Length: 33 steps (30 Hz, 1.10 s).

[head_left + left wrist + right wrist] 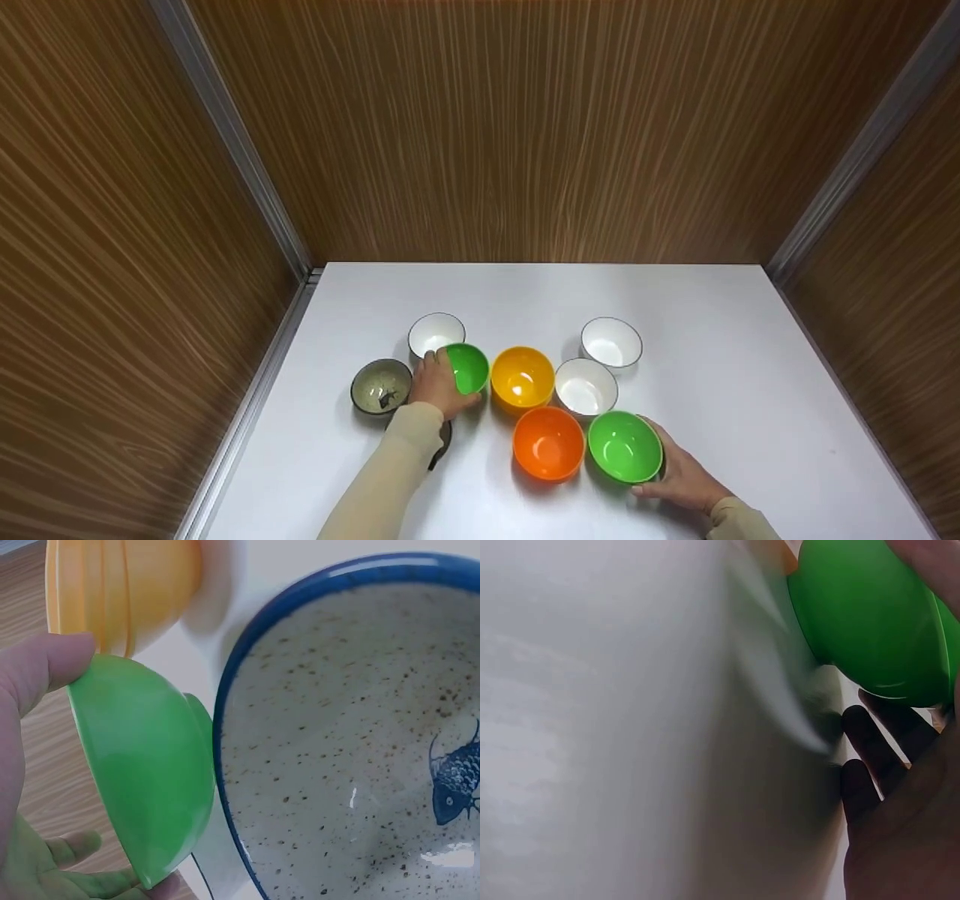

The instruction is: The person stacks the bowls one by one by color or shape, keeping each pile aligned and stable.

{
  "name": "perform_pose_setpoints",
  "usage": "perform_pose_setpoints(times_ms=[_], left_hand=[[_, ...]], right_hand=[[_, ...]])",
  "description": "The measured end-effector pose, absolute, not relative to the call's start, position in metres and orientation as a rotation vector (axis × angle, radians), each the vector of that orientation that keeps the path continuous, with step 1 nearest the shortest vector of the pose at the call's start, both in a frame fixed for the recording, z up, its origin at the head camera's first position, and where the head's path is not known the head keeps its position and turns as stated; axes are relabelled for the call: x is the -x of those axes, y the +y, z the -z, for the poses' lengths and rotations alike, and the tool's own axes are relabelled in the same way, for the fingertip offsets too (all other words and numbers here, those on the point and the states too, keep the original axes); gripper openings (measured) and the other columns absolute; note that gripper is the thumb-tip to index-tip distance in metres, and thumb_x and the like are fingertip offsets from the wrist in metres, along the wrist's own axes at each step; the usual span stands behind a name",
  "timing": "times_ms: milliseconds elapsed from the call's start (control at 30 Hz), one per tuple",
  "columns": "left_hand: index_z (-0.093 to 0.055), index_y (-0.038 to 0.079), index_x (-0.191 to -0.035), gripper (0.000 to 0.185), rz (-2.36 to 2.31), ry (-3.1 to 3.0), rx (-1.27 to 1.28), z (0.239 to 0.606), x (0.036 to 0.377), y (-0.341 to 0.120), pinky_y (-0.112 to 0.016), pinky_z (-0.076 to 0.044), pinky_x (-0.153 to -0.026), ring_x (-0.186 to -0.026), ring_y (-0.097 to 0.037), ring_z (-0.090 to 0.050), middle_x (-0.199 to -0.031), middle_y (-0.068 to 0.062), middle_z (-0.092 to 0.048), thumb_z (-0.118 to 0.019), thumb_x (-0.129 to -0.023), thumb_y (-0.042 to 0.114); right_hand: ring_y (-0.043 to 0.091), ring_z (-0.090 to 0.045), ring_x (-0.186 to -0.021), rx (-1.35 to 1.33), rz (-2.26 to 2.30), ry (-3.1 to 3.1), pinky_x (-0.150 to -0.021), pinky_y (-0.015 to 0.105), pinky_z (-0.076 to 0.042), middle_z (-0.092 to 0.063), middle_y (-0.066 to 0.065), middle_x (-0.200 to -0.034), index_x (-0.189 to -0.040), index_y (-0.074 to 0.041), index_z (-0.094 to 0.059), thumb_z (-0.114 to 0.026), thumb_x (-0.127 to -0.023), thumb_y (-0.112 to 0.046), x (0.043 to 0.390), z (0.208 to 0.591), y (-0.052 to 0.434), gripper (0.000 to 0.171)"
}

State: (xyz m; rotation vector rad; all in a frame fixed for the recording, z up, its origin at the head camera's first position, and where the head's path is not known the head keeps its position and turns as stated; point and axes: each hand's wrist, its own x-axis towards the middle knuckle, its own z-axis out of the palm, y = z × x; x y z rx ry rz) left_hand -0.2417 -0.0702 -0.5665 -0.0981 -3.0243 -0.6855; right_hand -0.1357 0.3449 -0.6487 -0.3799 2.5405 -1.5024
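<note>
My left hand (439, 384) grips a small green bowl (470, 367) by its left rim, thumb on top and fingers underneath, and the bowl is tilted toward the right. In the left wrist view my thumb (37, 675) lies on the rim of this green bowl (142, 772), next to a speckled blue-rimmed bowl with a fish picture (360, 750). My right hand (676, 471) holds a larger green bowl (624, 446) from its right side, at the front of the white table (750, 360). The right wrist view shows that bowl (870, 622) above my curled fingers (885, 802).
An orange bowl (548, 442), a yellow bowl (522, 377) and three white bowls (436, 334) (586, 386) (611, 342) cluster mid-table. The speckled bowl (381, 386) sits at the left, and a dark bowl (444, 442) shows under my left forearm. Wood-grain walls enclose three sides.
</note>
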Motion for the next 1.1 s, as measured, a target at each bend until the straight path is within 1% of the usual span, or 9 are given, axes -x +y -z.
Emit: perform_pose_setpoints(times_ms=[267, 433, 533, 600, 733, 933, 1100], left_hand=[[-0.038, -0.002, -0.134, 0.1, 0.71, -3.008, 0.093, 0.557, 0.242, -0.071, -0.048, -0.04, -0.103, -0.115, -0.037, -0.047, -0.125, -0.022, -0.046, -0.085, -0.062, 0.049], [-0.038, -0.002, -0.135, 0.102, 0.727, -2.957, 0.145, 0.545, 0.24, -0.066, -0.048, -0.041, -0.103, -0.117, -0.036, -0.046, -0.127, -0.021, -0.046, -0.086, -0.061, 0.05], [-0.037, -0.001, -0.136, 0.103, 0.737, -2.921, 0.204, 0.536, 0.237, -0.059, -0.046, -0.042, -0.103, -0.118, -0.035, -0.045, -0.129, -0.02, -0.044, -0.086, -0.061, 0.05], [-0.037, -0.002, -0.136, 0.103, 0.746, -2.895, 0.256, 0.529, 0.234, -0.053, -0.045, -0.044, -0.102, -0.118, -0.034, -0.045, -0.13, -0.02, -0.044, -0.086, -0.061, 0.048], [-0.037, -0.001, -0.137, 0.104, 0.737, -2.857, 0.362, 0.516, 0.226, -0.038, -0.044, -0.047, -0.099, -0.118, -0.032, -0.045, -0.132, -0.02, -0.043, -0.085, -0.06, 0.05], [-0.038, 0.002, -0.136, 0.105, 0.713, -2.797, 0.534, 0.499, 0.21, -0.013, -0.039, -0.049, -0.098, -0.116, -0.028, -0.045, -0.129, -0.014, -0.045, -0.085, -0.059, 0.055], [-0.035, 0.005, -0.139, 0.107, 0.727, -2.8, 0.634, 0.489, 0.195, 0.009, -0.035, -0.049, -0.098, -0.121, -0.024, -0.044, -0.135, -0.011, -0.044, -0.083, -0.06, 0.059]], right_hand=[[0.042, -0.036, -0.133, 0.37, 1.471, 2.563, -0.107, 0.067, -0.023, -0.038, 0.019, -0.148, -0.152, -0.011, -0.02, -0.092, -0.059, -0.026, 0.137, 0.646, 0.344, 0.119], [0.039, -0.035, -0.133, 0.347, 1.501, 2.522, -0.109, 0.063, -0.023, -0.038, 0.014, -0.148, -0.152, -0.014, -0.02, -0.091, -0.06, -0.023, 0.138, 0.646, 0.343, 0.117], [0.039, -0.035, -0.133, 0.341, 1.503, 2.522, -0.109, 0.062, -0.023, -0.039, 0.014, -0.148, -0.152, -0.015, -0.02, -0.092, -0.059, -0.024, 0.137, 0.647, 0.343, 0.117], [0.04, -0.036, -0.133, 0.354, 1.504, 2.528, -0.108, 0.064, -0.023, -0.039, 0.016, -0.147, -0.152, -0.014, -0.02, -0.091, -0.059, -0.023, 0.137, 0.647, 0.343, 0.117], [0.041, -0.036, -0.132, 0.38, 1.517, 2.529, -0.107, 0.067, -0.023, -0.039, 0.019, -0.146, -0.152, -0.013, -0.02, -0.091, -0.06, -0.022, 0.136, 0.648, 0.344, 0.116], [0.04, -0.036, -0.132, 0.357, 1.534, 2.507, -0.107, 0.066, -0.023, -0.039, 0.017, -0.147, -0.152, -0.014, -0.02, -0.091, -0.059, -0.02, 0.136, 0.647, 0.345, 0.117], [0.04, -0.035, -0.132, 0.35, 1.518, 2.511, -0.108, 0.065, -0.022, -0.038, 0.016, -0.148, -0.152, -0.013, -0.02, -0.092, -0.059, -0.022, 0.137, 0.647, 0.344, 0.118]])
